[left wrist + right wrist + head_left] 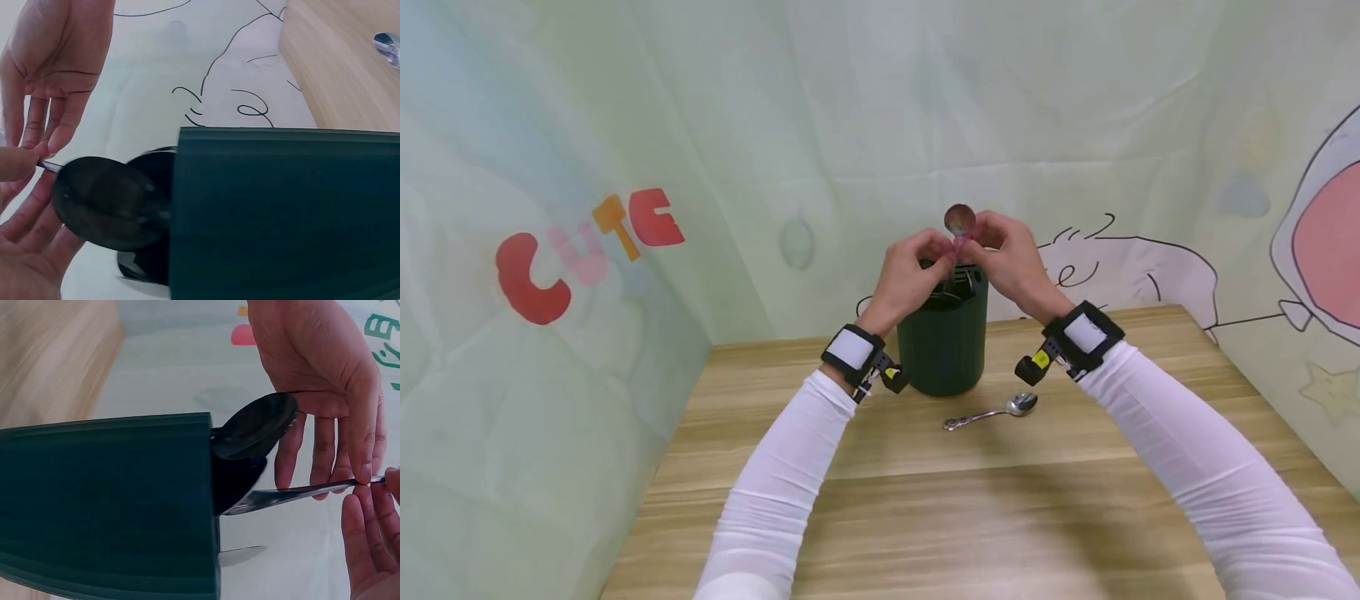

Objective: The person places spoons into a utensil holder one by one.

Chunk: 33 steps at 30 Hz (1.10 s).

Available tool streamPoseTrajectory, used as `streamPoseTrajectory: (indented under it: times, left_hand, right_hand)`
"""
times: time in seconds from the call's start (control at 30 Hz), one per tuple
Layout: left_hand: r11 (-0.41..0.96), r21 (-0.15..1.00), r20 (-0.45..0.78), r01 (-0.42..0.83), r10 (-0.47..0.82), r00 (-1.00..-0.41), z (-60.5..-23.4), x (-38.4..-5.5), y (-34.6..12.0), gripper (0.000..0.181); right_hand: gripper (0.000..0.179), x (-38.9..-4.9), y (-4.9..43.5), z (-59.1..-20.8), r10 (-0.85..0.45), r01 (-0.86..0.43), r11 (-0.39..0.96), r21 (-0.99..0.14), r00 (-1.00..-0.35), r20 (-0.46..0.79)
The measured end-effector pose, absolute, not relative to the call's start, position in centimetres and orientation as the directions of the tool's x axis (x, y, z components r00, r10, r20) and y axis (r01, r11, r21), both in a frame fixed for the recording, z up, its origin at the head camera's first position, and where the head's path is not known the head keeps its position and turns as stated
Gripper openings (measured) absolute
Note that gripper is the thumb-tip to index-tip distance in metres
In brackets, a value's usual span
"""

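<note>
Above a dark green container (pixel 942 354), my left hand (pixel 910 275) and right hand (pixel 1013 257) meet and pinch a metal spoon (pixel 959 219) between fingertips and thumbs. Its round bowl points up above the fingers. In the right wrist view the spoon's handle (pixel 275 497) runs down from the fingertips to the container's mouth, where its lower end overlaps other utensils. Dark spoon heads (pixel 256 425) stick out of the mouth beside it, and a thin pale blade-like tip (pixel 242 554) shows lower. In the left wrist view a large dark spoon bowl (pixel 106 203) partly covers the held handle.
A silver spoon (pixel 1021 404) with an ornate handle lies on the wooden table (pixel 880 525), in front of the container and to its right. A printed cloth backdrop (pixel 865 100) rises close behind the container and along both sides.
</note>
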<state>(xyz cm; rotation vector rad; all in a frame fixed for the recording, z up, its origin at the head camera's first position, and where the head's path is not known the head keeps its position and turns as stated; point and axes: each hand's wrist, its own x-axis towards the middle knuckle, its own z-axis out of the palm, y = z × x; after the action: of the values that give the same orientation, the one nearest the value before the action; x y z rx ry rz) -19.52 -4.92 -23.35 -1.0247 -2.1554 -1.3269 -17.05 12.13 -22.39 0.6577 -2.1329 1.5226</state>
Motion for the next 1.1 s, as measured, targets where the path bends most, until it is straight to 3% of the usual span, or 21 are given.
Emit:
streamPoseTrajectory:
  times: [0.7,0.9,1.1]
  left_hand:
    - [0.336,0.603,0.612,0.724,0.387,-0.690,-25.6,-19.3,-5.1,0.011]
    - [0.358,0.633,0.577,0.686,0.373,-0.727,-26.0,-19.2,-5.3,0.015]
    - [0.375,0.654,0.536,0.656,0.382,-0.753,-26.4,-19.1,-5.4,0.019]
  right_hand:
    - [0.012,-17.2,12.5,-25.3,-0.127,-0.580,0.462,-0.671,-0.792,0.597]
    - [0.011,-17.5,12.4,-26.1,-0.134,-0.556,0.524,-0.645,-0.802,0.583]
    - [0.010,-17.6,12.5,-27.0,-0.184,-0.606,0.585,-0.540,-0.747,0.639]
